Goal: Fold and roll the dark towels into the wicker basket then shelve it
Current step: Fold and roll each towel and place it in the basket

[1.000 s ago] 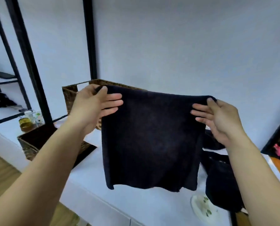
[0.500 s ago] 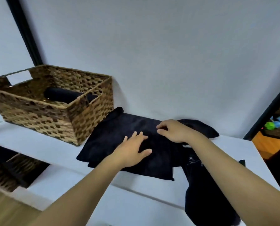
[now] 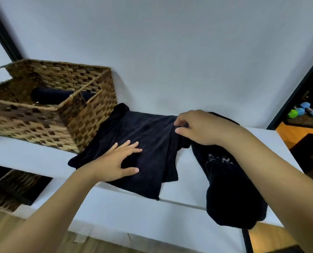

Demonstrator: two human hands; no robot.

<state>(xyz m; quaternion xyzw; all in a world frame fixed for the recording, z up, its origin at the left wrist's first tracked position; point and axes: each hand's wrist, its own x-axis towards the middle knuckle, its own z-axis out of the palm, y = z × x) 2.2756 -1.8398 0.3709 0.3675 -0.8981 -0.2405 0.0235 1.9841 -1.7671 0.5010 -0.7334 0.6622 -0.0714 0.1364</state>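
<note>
We press our left hand (image 3: pixel 118 161) flat, fingers spread, on the dark towel (image 3: pixel 148 143) spread on the white shelf top (image 3: pixel 33 154) beside the wicker basket (image 3: pixel 50 110) (one rolled towel (image 3: pixel 50 95) already inside). Our right hand (image 3: pixel 199 126) pinches the towel's far right edge.

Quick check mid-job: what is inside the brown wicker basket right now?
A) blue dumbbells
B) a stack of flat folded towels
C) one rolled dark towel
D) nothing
C: a single rolled dark towel lies inside the brown wicker basket, while the left hand presses flat on the spread dark towel and the right hand pinches its edge.
</note>
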